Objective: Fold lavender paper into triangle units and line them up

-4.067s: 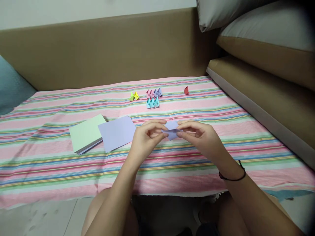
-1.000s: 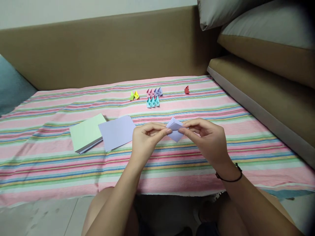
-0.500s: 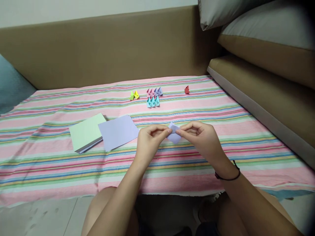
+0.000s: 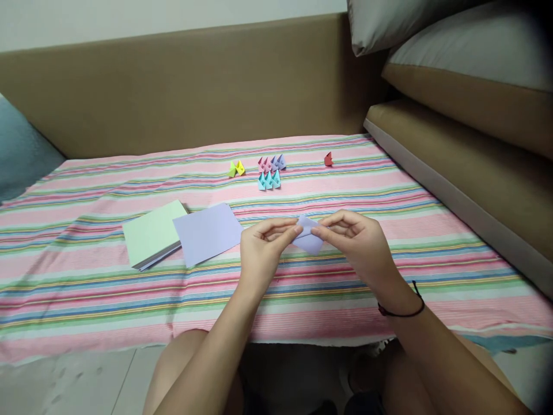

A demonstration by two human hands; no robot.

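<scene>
A folded purple paper [image 4: 308, 245] is pinched by the left hand [image 4: 268, 245] and right hand [image 4: 356, 239], over the striped cloth [image 4: 436, 248]. Beside the left hand, a purple sheet [image 4: 208, 233] and green stack [image 4: 152, 233] are laid; small folded papers [image 4: 269, 181] are grouped behind. A wide stretch of cloth is seen between the right hand and the stacked cushions [image 4: 458, 173]; the front edge is crossed by both forearms.

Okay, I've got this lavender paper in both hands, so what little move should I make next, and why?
Perhaps press along the fold line with your right hand while your left hand steadies the lavender paper: both hands pinch it, and that line shows between your fingers.
</scene>
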